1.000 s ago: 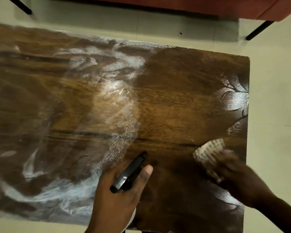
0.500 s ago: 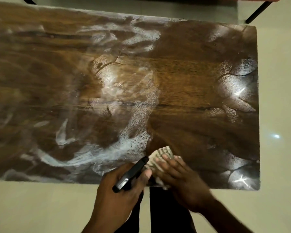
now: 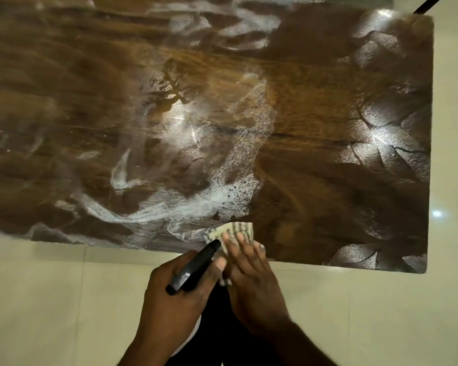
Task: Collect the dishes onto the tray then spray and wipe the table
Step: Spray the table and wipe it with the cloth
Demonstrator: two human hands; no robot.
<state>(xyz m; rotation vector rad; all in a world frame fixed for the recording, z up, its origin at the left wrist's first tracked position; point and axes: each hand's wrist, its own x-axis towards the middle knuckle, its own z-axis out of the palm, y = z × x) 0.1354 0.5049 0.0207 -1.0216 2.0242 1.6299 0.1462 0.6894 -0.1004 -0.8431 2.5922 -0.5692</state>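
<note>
A dark wooden table (image 3: pixel 315 83) fills the upper view, streaked with white spray foam (image 3: pixel 169 207) across its middle and near edge. My left hand (image 3: pixel 175 299) grips a spray bottle, whose black nozzle head (image 3: pixel 193 268) points toward the table from just off its near edge. My right hand (image 3: pixel 251 281) presses a pale striped cloth (image 3: pixel 233 231) flat on the table's near edge, right beside the nozzle. No dishes or tray are in view.
Cream tiled floor (image 3: pixel 381 313) surrounds the table on the near and right sides. A dark table or chair leg (image 3: pixel 428 3) shows at the top right corner. My dark trousers (image 3: pixel 222 326) show between my arms.
My right hand has swept the cloth left from the table's right side to the near edge beside the bottle. The view has shifted so the near edge now shows.
</note>
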